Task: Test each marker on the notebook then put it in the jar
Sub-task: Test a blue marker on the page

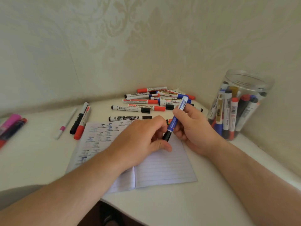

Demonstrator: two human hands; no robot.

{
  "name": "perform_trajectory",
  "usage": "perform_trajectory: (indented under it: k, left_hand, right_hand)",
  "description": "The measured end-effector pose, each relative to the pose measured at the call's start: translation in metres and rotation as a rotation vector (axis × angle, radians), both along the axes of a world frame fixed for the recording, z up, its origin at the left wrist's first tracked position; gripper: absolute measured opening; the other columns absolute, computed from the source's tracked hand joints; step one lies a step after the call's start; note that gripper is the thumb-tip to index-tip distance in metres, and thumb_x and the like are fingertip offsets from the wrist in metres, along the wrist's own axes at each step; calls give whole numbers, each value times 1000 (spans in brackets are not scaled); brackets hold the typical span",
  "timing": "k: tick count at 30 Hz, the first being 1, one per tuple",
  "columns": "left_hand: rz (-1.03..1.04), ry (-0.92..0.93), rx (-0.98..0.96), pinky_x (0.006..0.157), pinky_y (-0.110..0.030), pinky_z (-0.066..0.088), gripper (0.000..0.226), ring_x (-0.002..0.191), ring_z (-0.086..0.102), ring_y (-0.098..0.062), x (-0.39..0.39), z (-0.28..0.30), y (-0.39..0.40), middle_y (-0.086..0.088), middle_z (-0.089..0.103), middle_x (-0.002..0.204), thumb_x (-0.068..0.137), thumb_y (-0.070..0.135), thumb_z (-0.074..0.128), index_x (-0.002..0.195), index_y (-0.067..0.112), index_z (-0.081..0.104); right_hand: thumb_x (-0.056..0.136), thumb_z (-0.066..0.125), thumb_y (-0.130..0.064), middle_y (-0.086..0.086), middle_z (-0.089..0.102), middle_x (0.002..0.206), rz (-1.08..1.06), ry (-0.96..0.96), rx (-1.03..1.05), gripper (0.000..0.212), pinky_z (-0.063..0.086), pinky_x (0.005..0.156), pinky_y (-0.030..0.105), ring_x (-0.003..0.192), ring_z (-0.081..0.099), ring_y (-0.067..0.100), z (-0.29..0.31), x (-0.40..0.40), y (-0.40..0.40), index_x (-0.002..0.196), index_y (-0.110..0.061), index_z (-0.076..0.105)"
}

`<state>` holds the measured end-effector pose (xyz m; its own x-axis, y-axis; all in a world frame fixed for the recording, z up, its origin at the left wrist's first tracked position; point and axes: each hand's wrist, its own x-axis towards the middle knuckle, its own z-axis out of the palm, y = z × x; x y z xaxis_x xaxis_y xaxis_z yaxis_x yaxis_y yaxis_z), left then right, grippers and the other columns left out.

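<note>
My right hand [192, 126] grips a blue marker [177, 116] over the notebook [164, 165] while my left hand [143, 137] pinches its black cap [167, 135], and the clear jar [236, 105] on the counter [32, 157] holds upright markers.

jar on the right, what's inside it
The clear jar holds upright markers with red, black, blue and gold caps. Its lid is off. Markers at the back are covered by the front ones.
</note>
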<state>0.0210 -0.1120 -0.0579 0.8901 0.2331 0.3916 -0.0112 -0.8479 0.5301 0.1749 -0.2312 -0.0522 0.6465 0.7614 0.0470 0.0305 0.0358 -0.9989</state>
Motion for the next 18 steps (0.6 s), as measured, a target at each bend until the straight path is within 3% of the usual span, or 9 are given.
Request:
perform_trajectory:
  k: [4,8,10,13,15,18]
  left_hand:
    - [-20,-68,176,58,-15,38,44,65,49,-4,-1,-4,-1,13,50,66,91,45,72,93,32,30]
    - [5,-88,201,49,-12,29,45,62,50,8,-2,-8,-2,21,40,60,92,40,73,93,29,29]
    - [7,-60,170,52,-17,34,43,66,53,-1,-1,-6,-3,14,49,63,93,40,74,97,27,33]
    - [64,34,69,70,-36,49,47,72,59,-11,5,-3,-1,5,66,80,93,37,73,122,35,35]
    - [101,8,79,70,-36,48,46,72,58,-10,9,-3,1,9,67,81,94,33,69,130,37,41]
    - [178,-38,63,74,-35,51,27,80,63,-12,6,1,8,13,73,90,96,30,66,123,36,63]
  right_hand:
    - [110,50,-24,7,58,66,16,-6,-48,17,38,48,23,53,48,13,0,-1,1,103,-9,51]
    - [110,50,-29,13,59,73,42,-23,-79,21,39,59,33,59,52,16,0,-1,1,101,-10,51]
    - [110,50,-27,10,59,74,51,-21,-27,19,42,57,28,60,51,14,1,-3,0,100,-12,51]
    - [111,48,-24,6,60,76,45,-154,60,14,44,53,21,62,53,11,-1,-9,-1,108,-13,56]
    - [112,47,-30,4,60,74,25,-264,84,18,44,56,26,64,53,13,-6,-11,-2,110,-15,57]
    - [109,47,-38,-8,55,63,-163,-428,59,16,42,60,32,60,49,11,-10,0,-7,101,-30,59]
